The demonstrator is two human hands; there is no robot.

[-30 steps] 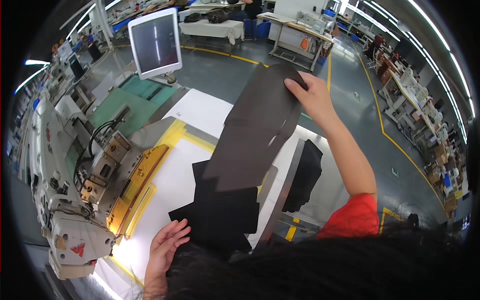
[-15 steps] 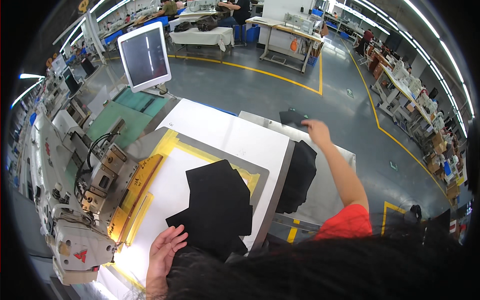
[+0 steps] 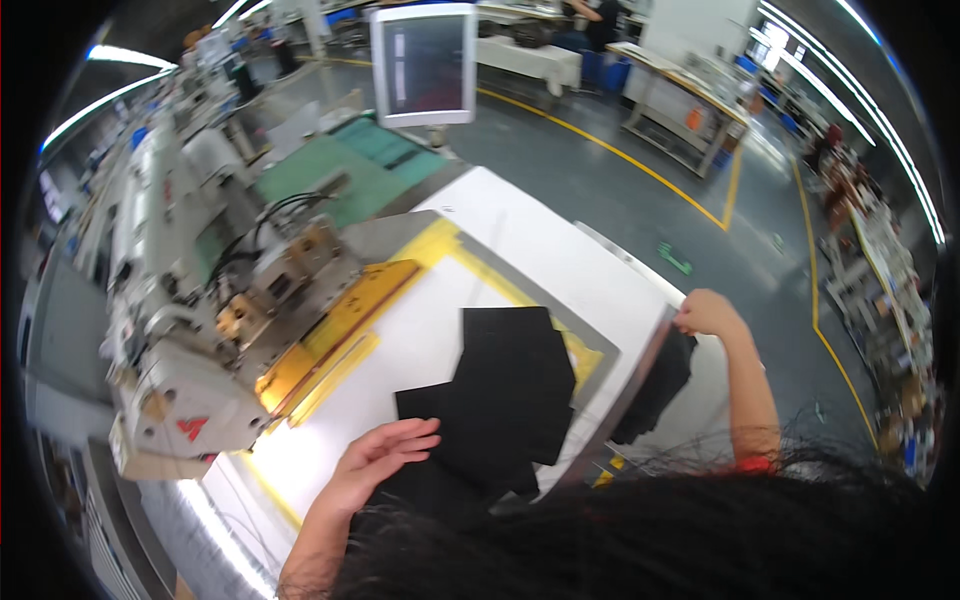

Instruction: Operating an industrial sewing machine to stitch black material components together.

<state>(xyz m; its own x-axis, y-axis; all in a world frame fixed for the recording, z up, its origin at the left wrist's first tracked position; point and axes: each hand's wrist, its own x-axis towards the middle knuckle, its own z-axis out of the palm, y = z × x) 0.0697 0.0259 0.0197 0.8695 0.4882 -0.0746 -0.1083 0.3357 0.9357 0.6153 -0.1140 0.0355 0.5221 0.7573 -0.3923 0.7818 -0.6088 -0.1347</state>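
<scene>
Black fabric pieces (image 3: 510, 390) lie overlapping on the white work surface in front of me. My left hand (image 3: 385, 460) is at their near left edge, palm half turned up, fingers stretched out and holding nothing. My right hand (image 3: 712, 312) is beyond the right edge of the table, fingers pinched at the top of a dark fabric piece (image 3: 684, 350). That piece hangs or lies with a black pile on the side ledge; where one ends and the other begins is blurred.
A sewing machine head (image 3: 185, 410) stands at the left with a yellow-taped clamp plate (image 3: 340, 335) beside the fabric. Yellow tape (image 3: 440, 240) borders the white sheet. A screen (image 3: 425, 65) rises behind the table. Workbenches (image 3: 685, 85) stand farther back across the grey floor.
My right hand has come nearer, bringing the small black piece from the far ledge toward the pile. My left hand stays by the fabric. The whole view has swung left.
</scene>
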